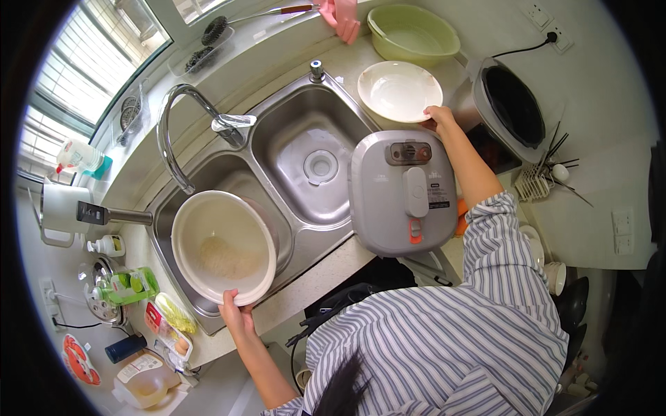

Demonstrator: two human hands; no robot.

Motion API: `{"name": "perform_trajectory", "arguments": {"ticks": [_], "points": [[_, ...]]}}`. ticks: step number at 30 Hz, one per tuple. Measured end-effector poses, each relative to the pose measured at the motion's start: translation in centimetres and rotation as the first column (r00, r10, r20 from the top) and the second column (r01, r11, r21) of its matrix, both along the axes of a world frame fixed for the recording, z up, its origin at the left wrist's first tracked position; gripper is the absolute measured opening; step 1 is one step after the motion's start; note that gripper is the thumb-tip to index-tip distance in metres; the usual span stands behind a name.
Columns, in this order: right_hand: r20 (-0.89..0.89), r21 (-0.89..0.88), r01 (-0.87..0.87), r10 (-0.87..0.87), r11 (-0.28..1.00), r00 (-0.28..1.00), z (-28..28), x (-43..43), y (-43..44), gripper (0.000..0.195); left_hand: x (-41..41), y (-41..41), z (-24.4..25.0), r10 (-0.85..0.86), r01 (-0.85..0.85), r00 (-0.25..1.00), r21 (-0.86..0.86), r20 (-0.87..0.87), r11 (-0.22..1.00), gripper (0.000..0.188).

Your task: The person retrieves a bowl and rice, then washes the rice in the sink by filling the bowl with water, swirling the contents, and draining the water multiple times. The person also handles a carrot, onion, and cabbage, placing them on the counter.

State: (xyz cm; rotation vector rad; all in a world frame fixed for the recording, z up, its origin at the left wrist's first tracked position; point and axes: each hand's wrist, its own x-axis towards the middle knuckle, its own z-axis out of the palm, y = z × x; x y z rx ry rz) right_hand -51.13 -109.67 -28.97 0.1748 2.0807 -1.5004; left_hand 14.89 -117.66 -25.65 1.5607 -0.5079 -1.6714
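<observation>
My left hand (238, 313) grips the near rim of a whitish inner pot (179, 244), tilted over the left sink basin; pale grains, likely rice, lie in cloudy liquid at its bottom. At the upper right, my right hand (436, 118) holds the edge of a wide white bowl (398, 88) at the counter behind the cooker. Between my arms stands a grey electric cooker (382, 208) with its lid down, over the right part of the sink. Beside the pot, a chrome faucet (165, 125) arches over the left basin.
The right basin (283, 135) holds a round drain strainer (320, 166). A green plastic basin (416, 31) stands behind the bowl, with pink rubber gloves (346, 18) nearby. Left are a green detergent bottle (127, 286), packaged cabbage (176, 312) and an oil jug (143, 382). Right is a black-lined appliance (512, 106).
</observation>
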Motion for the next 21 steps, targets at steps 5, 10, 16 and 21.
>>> {"name": "perform_trajectory", "arguments": {"ticks": [5,10,16,21], "points": [[-0.092,-0.077,-0.149,0.142,0.986,0.986,2.3,2.5,-0.5,0.030,-0.5,-0.4,0.2,-0.088,0.089,0.995,-0.031,0.045,0.996,0.023],[-0.171,-0.114,-0.370,0.348,0.922,0.922,8.3,7.6,-2.4,0.032,-1.8,-0.9,1.2,-0.188,0.191,0.981,-0.061,0.056,0.980,0.031],[-0.217,-0.121,-0.521,0.489,0.845,0.845,13.3,14.2,-3.5,0.031,-3.3,-1.5,3.8,-0.364,0.364,0.931,0.007,0.008,0.931,0.042],[-0.334,-0.138,-0.590,0.524,0.795,0.784,16.8,20.7,-4.0,0.022,-4.4,-1.2,5.6,-0.448,0.448,0.894,0.034,0.010,0.894,0.042]]}}
